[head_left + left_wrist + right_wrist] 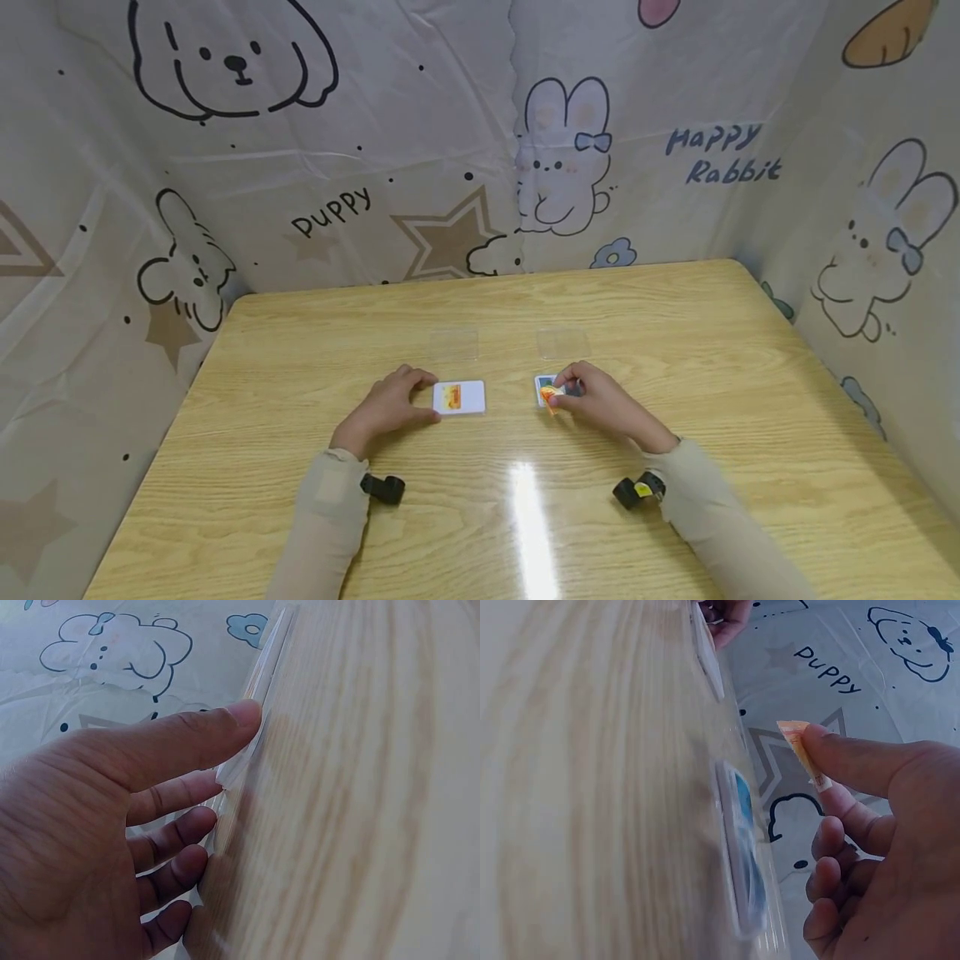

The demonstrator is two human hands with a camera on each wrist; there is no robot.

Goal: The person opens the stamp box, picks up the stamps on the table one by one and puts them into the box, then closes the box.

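Note:
In the head view my left hand (381,410) holds the left end of a white card (472,398) lying flat on the table, with the thumb at its near corner and a finger at its far corner. A small orange and yellow picture covers the card's left half. My right hand (606,406) pinches a small orange paper piece (796,742) between thumb and forefinger, its other fingers curled loosely. Below that piece, on the table, lies a second card (744,851) with a blue picture, partly hidden by the right hand in the head view.
Two clear, flat plastic pieces, one on the left (453,345) and one on the right (564,344), lie behind the cards. The wooden table (300,517) reflects a bright strip of light near its front. Printed fabric (442,150) hangs behind and at both sides.

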